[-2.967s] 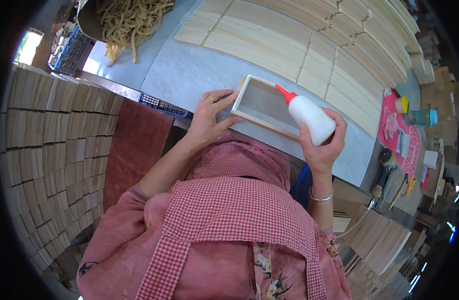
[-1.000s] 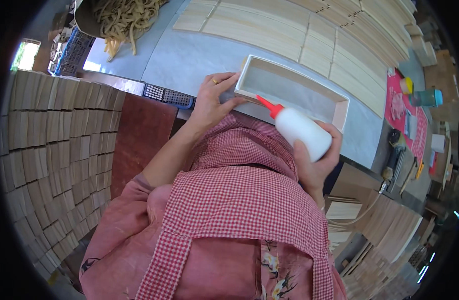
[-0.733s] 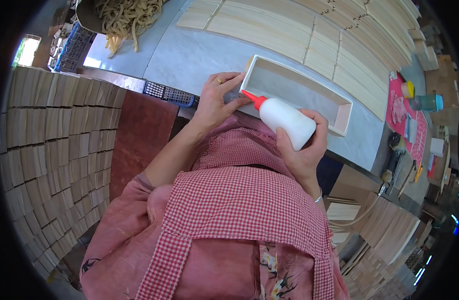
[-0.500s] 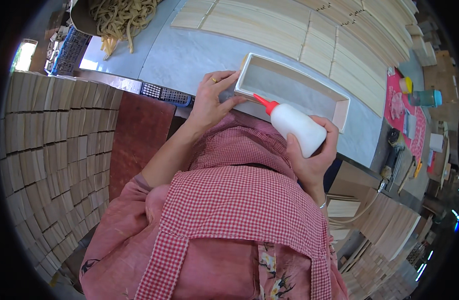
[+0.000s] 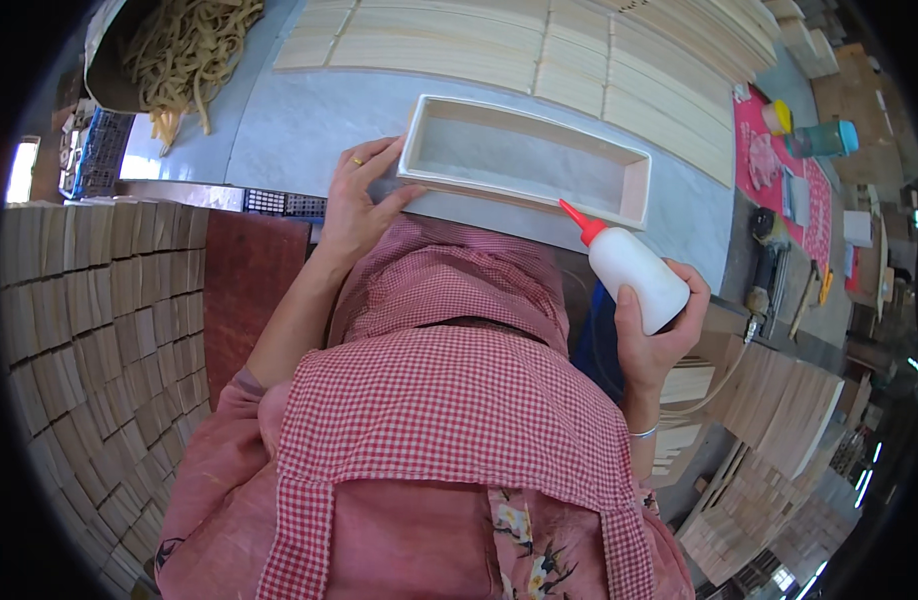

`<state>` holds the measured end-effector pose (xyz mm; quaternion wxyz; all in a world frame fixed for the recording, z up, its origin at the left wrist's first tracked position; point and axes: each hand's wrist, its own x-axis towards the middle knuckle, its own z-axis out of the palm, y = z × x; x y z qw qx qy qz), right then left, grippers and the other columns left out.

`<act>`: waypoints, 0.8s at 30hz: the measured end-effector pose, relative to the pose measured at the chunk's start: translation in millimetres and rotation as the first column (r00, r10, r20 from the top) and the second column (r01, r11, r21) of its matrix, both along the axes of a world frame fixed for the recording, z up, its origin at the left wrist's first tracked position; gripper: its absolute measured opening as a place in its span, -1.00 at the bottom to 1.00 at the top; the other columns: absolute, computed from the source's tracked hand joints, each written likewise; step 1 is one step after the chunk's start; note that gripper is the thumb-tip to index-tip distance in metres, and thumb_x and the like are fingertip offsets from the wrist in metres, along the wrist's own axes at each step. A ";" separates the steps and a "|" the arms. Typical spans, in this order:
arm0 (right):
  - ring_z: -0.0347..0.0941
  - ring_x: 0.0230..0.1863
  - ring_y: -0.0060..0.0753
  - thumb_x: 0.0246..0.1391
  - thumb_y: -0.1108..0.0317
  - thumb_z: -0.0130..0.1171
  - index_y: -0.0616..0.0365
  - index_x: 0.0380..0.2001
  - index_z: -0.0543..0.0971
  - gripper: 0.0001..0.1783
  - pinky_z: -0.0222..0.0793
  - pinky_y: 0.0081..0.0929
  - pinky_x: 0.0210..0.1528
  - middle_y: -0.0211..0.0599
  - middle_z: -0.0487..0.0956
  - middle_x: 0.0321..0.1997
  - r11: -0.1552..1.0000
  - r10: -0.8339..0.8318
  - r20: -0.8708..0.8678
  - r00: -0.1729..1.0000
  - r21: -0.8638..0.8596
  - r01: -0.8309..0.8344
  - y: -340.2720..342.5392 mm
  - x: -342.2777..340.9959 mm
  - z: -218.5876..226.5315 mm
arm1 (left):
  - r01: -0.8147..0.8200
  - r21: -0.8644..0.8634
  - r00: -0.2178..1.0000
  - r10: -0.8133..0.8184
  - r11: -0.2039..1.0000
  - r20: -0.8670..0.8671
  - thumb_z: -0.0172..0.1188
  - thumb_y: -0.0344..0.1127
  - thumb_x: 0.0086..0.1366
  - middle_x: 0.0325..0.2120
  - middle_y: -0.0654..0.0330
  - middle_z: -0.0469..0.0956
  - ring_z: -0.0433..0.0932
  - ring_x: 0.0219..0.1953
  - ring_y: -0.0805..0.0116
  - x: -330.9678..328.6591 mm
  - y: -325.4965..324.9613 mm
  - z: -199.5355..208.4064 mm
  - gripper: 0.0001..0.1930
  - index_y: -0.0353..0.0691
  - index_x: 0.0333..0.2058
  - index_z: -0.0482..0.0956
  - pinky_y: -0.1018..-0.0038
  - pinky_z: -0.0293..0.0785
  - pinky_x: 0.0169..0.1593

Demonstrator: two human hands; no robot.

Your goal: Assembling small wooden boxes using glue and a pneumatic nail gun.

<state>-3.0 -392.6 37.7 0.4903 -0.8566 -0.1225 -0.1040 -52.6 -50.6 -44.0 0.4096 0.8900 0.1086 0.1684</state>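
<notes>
A long rectangular wooden frame (image 5: 636, 190) with a white-coated upper rim lies on the pale tabletop; the table surface shows through its middle. At its left end my left hand (image 5: 357, 205) grips it, fingers along the end and thumb at the near side. My right hand (image 5: 664, 330) is wrapped round a white squeeze bottle (image 5: 634, 272) with a red pointed nozzle. The bottle is tilted, and its tip is at the rim of the frame's near side, toward the right end. Whether glue is coming out is too small to tell.
Rows of thin wooden boards (image 5: 439, 50) lie beyond the frame. A container of tan curled strips (image 5: 194, 60) is at the far left. Stacked wood blocks (image 5: 109, 270) stand left of me. A jar with a blue lid (image 5: 824, 140) sits on a pink cloth at the right.
The bottle's tip has travelled rightward along the frame's near side, from near the left corner to near the right end. My left hand keeps its hold; the whole view has shifted.
</notes>
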 end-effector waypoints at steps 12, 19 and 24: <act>0.48 -0.11 -0.25 -0.11 0.48 0.40 0.16 0.05 0.43 -0.40 0.46 -0.37 -0.02 -0.17 0.53 -0.02 0.973 -0.226 0.038 0.973 -0.044 0.227 -50.2 -3.0 4.8 | -0.037 -0.018 0.999 0.037 0.999 -0.028 0.45 -0.32 0.11 0.12 0.08 0.52 0.40 0.15 0.12 -2.2 -1.8 -2.1 -0.38 -0.19 0.19 0.56 0.29 0.38 0.24; 0.46 -0.08 -0.27 -0.03 0.42 0.36 0.16 0.05 0.44 -0.46 0.45 -0.38 -0.02 -0.19 0.51 -0.01 0.964 -0.258 0.040 0.965 -0.059 0.260 -62.4 -2.0 6.9 | -0.026 -0.014 0.999 0.025 1.000 -0.043 0.44 -0.33 0.12 0.14 0.06 0.51 0.41 0.15 0.11 0.2 -2.4 0.6 -0.40 -0.23 0.18 0.56 0.28 0.38 0.23; 0.45 -0.09 -0.27 -0.07 0.46 0.38 0.17 0.04 0.42 -0.44 0.43 -0.36 0.01 -0.16 0.50 -0.02 0.943 -0.328 -0.025 0.945 0.055 0.328 -59.2 17.8 -6.4 | -0.003 0.055 0.999 0.006 0.999 -0.052 0.40 -0.37 0.12 0.13 0.03 0.50 0.42 0.14 0.08 4.5 0.2 1.6 -0.42 -0.28 0.16 0.56 0.26 0.37 0.23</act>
